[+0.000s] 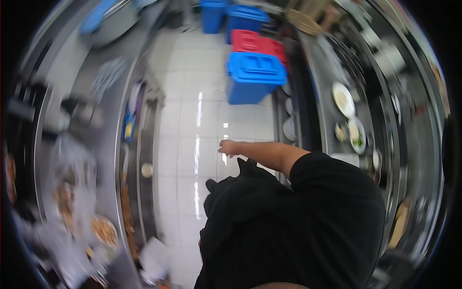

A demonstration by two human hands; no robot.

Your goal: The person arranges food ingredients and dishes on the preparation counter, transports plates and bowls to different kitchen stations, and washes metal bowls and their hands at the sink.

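My right hand [227, 148] reaches out from a black short sleeve over the white tiled floor [185, 125]. Its fingers are loosely bent and a little apart, and nothing shows in them. It touches nothing; the blue lidded bin [256, 72] is the closest large object, standing further ahead. My left hand does not show, and the dark clothing fills the bottom middle.
Red bins [245, 40] and more blue bins [246, 18] stand behind the near one. On the right, a steel counter holds an oval white plate [343, 100] and stacked dishes [389, 61]. Plastic bags [77, 168] and a food plate [104, 230] lie on the left counter.
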